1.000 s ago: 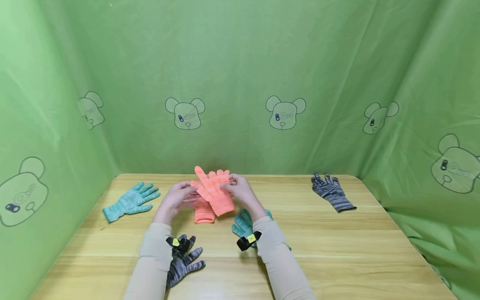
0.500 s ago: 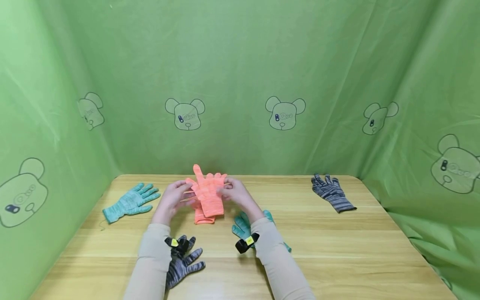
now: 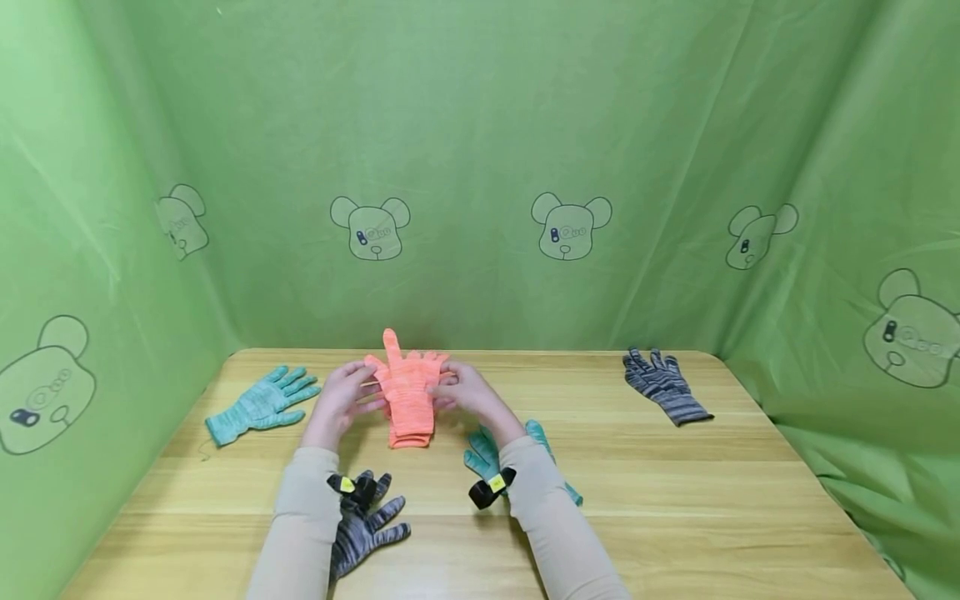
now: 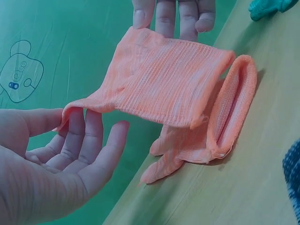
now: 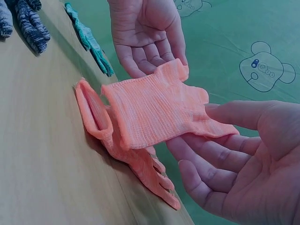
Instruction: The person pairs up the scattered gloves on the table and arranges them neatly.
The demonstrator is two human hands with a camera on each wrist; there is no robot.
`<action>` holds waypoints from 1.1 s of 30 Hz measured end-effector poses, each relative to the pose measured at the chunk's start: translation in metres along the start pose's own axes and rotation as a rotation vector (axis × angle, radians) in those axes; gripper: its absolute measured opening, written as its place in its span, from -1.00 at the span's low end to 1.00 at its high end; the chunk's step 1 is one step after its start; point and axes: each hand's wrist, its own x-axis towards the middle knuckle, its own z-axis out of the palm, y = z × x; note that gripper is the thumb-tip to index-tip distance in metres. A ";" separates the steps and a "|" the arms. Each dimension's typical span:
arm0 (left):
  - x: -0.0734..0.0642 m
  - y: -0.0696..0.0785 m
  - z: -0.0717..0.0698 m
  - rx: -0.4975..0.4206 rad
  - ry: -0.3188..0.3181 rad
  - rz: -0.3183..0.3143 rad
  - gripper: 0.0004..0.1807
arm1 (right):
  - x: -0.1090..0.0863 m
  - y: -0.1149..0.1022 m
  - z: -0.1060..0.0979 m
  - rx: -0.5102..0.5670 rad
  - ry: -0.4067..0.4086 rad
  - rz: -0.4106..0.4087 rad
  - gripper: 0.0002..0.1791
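Note:
An upper coral-orange knit glove [image 3: 411, 398] is held in the air between both hands, its cuff toward me. My left hand [image 3: 341, 402] pinches its thumb between thumb and fingers, seen close in the left wrist view. My right hand [image 5: 253, 154] pinches the glove's opposite side near the fingers, thumb on top and fingers beneath. Directly under it a second orange glove [image 4: 251, 89] lies on the table, cuff gaping and pointing the same way. In the head view the upper glove covers most of the lower one.
On the wooden table [image 3: 675, 508], a teal glove [image 3: 258, 406] lies at left and another teal glove [image 3: 483, 454] sits under my right forearm. One dark striped glove [image 3: 367, 533] is beside my left forearm; another [image 3: 663, 386] lies far right. Green cloth [image 3: 472, 125] surrounds the table.
Both hands have shifted slightly left with the upper orange glove. It has turned from a slant to nearly straight and now lines up over the lower glove.

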 end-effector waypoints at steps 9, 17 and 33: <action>0.000 -0.002 -0.002 -0.019 -0.003 -0.003 -0.77 | 0.000 0.002 0.001 -0.007 -0.030 0.041 -0.49; 0.004 -0.008 -0.003 0.003 0.006 -0.023 -0.63 | 0.006 0.009 0.001 -0.013 -0.069 0.048 -0.58; 0.007 -0.014 0.002 0.059 0.030 -0.025 -0.52 | 0.005 0.012 0.002 -0.133 -0.110 0.048 -0.27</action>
